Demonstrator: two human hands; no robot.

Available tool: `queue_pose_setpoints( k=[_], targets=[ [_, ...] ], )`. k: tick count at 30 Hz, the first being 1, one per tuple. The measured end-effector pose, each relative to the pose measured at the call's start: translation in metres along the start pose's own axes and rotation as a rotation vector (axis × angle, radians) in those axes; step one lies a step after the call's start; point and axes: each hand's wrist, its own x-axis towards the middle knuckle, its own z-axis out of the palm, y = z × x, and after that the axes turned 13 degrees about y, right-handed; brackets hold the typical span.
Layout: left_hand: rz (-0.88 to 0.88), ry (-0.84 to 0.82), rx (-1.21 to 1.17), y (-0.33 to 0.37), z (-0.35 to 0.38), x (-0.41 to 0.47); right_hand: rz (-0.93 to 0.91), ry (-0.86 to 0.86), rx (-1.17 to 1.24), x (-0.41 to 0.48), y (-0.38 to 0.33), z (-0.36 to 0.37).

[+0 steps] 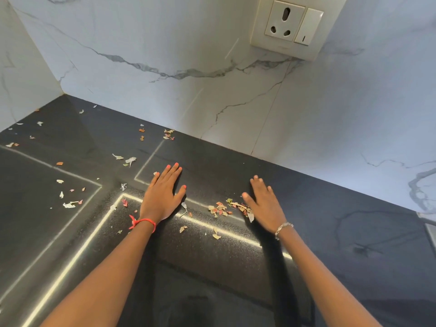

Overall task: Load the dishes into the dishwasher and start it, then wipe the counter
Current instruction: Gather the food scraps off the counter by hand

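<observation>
A: Closest to the lens: two bare forearms, the left forearm [106, 274] and the right forearm [325, 274], stretched forward over a dark, speckled counter [330, 220].

B: And the hands?

A: Left hand [162, 197] laid palm-down on the counter, fingers straight and close together, thumb spread to the right, nails painted coral. Grips nothing. Red thread [144, 223] knotted at that wrist.

B: The right?

A: Right hand [264, 204] likewise open, fingers straight, tipped towards its outer edge with the palm turned left. Slightly blurred. Holds nothing, but touches the right end of a small heap of scraps [226, 207]. Silver bracelet [283, 228] at the wrist.

B: Heap where, exactly?

A: On the counter between the two hands, hard against the right one and apart from the left. Pink, green and pale flakes; cannot tell of what.

B: Anything else on the surface?

A: Loose scraps [68, 204] strewn over the left part of the counter, and a further cluster [168, 134] just beside the foot of the wall. Bright strips of reflected light across the polish.

B: Behind it all?

A: White marble wall [165, 55] with grey veins, meeting a side wall in the corner at upper left. High on the right, a cream socket [284, 21] with a switch [308, 27] just beside it.
</observation>
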Motion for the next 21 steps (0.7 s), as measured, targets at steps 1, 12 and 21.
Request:
queue_pose_setpoints(
  k=[1,12,21],
  targets=[
    [0.0,0.0,0.001,0.0,0.0,0.0,-0.028,0.03,-0.004,-0.006,-0.008,0.007],
    [0.006,0.001,-0.005,-0.001,0.001,0.0,-0.065,0.002,0.339,-0.012,-0.047,0.019],
    [0.021,0.002,-0.005,-0.001,0.001,-0.001,-0.402,-0.128,0.246,-0.039,-0.095,0.048]
  ],
)
